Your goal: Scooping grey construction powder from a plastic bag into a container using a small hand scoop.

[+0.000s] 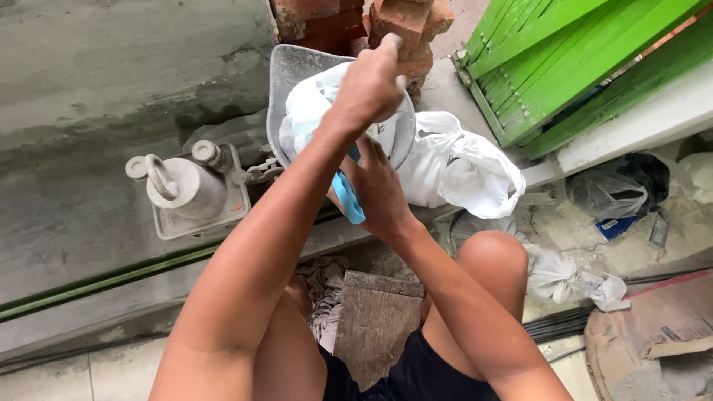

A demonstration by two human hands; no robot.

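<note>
Head view: both hands, left (369, 85) and right (380, 189), grip white bag (308, 111) over metal pan (286, 70).

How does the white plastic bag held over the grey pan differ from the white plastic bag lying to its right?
The white plastic bag over the grey pan is gripped by the left hand; the white plastic bag on the ledge lies untouched. The held bag shows blue at its lower edge; the lying one looks plain white. Both are crumpled.
</note>
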